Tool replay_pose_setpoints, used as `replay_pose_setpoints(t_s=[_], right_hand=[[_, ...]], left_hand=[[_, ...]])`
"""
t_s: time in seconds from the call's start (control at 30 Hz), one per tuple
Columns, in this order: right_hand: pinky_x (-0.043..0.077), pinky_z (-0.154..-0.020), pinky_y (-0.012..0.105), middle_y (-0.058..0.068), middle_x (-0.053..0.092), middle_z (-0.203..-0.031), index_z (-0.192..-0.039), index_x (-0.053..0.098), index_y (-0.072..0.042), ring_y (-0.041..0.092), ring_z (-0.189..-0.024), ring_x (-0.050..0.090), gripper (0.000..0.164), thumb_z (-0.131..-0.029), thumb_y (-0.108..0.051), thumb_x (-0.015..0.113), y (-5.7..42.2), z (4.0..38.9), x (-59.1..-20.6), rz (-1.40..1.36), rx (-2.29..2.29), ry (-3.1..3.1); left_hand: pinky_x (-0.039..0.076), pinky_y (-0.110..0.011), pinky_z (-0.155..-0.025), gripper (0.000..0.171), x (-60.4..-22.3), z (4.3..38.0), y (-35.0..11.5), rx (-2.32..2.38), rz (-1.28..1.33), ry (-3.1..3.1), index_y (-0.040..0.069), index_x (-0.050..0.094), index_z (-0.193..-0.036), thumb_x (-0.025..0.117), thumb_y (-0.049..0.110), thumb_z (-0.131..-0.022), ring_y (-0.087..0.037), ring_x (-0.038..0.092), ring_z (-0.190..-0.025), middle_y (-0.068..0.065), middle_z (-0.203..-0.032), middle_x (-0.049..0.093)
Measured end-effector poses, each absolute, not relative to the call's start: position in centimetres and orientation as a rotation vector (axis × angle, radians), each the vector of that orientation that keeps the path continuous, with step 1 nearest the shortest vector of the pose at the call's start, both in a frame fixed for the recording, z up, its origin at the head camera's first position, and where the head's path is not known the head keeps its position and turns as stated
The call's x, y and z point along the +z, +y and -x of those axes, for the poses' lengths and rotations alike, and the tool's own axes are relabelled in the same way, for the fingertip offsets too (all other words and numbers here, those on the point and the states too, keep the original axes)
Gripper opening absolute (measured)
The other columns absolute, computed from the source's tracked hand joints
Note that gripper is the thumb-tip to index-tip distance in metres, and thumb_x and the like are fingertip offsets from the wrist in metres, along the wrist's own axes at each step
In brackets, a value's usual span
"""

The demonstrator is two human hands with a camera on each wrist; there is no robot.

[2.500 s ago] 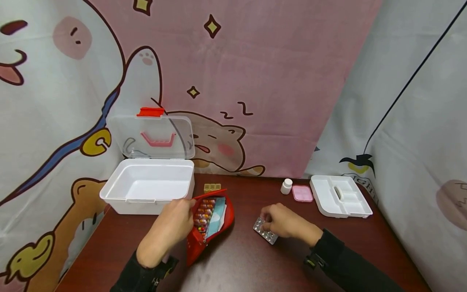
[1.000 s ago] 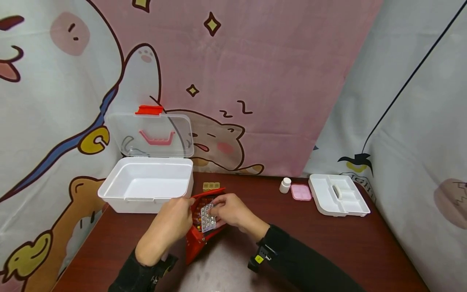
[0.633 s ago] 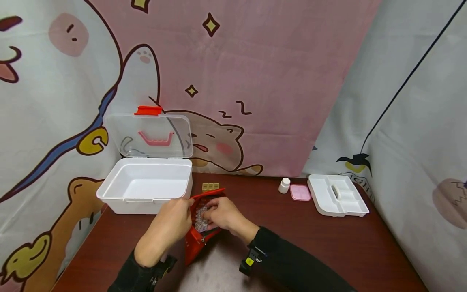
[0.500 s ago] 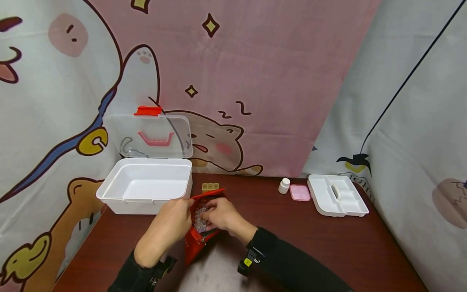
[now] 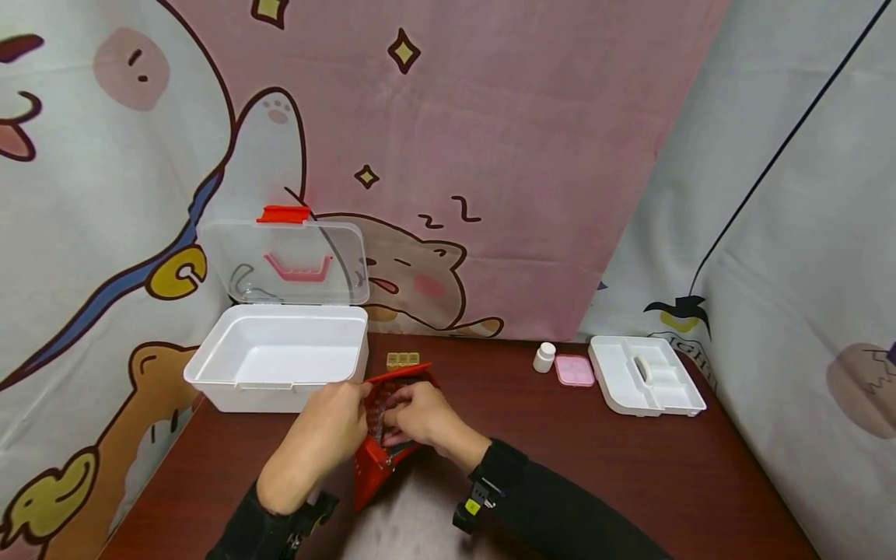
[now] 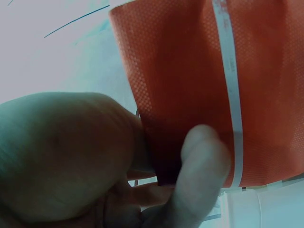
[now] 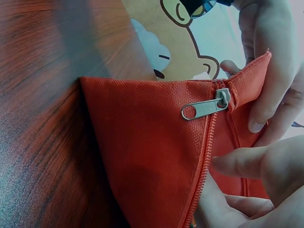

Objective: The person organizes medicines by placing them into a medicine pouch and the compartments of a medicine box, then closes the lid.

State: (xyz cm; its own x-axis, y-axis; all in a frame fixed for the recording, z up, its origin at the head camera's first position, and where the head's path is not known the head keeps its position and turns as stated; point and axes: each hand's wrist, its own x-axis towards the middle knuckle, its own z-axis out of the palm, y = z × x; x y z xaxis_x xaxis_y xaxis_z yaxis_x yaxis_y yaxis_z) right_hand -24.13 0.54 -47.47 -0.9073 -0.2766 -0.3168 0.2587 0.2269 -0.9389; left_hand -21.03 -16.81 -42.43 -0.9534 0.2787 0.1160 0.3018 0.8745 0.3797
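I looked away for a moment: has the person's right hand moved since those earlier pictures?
Yes. The right hand moved left across the dark wooden table, away from the small pink box, to the open red fabric zip pouch.

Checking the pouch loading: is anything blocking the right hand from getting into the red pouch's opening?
Nothing visible does. The left hand grips the edge of the red pouch, holding its mouth open, and the right hand already has its fingers inside the unzipped opening.
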Motion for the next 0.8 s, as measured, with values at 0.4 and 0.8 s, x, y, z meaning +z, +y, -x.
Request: replay_pose_setpoints(t_s=[0.4,0.8], right_hand=[[0.069,-0.074,0.042,0.023,0.079,-0.096,-0.121,0.075,0.010,0.020,-0.070,0.080,0.026,-0.104,-0.009,0.069,2.8,24.8,-46.8,0.083,-1.756,2.106],[0.068,-0.066,0.045,0.006,0.070,-0.071,-0.104,0.079,0.007,0.013,-0.055,0.067,0.032,-0.108,-0.022,0.065,7.5,26.3,-46.0,0.094,-1.534,2.338]], left_hand=[[0.061,-0.044,-0.075,0.038,-42.6,21.1,-16.7,-0.613,0.449,-2.984,-0.002,0.079,-0.125,0.062,-0.005,-0.092,-0.026,0.075,-0.091,-0.018,-0.113,0.082],[0.064,-0.052,-0.090,0.039,-42.4,21.2,-16.6,-0.611,0.422,-3.008,-0.005,0.078,-0.129,0.064,-0.003,-0.093,-0.032,0.077,-0.106,-0.022,-0.122,0.081]])
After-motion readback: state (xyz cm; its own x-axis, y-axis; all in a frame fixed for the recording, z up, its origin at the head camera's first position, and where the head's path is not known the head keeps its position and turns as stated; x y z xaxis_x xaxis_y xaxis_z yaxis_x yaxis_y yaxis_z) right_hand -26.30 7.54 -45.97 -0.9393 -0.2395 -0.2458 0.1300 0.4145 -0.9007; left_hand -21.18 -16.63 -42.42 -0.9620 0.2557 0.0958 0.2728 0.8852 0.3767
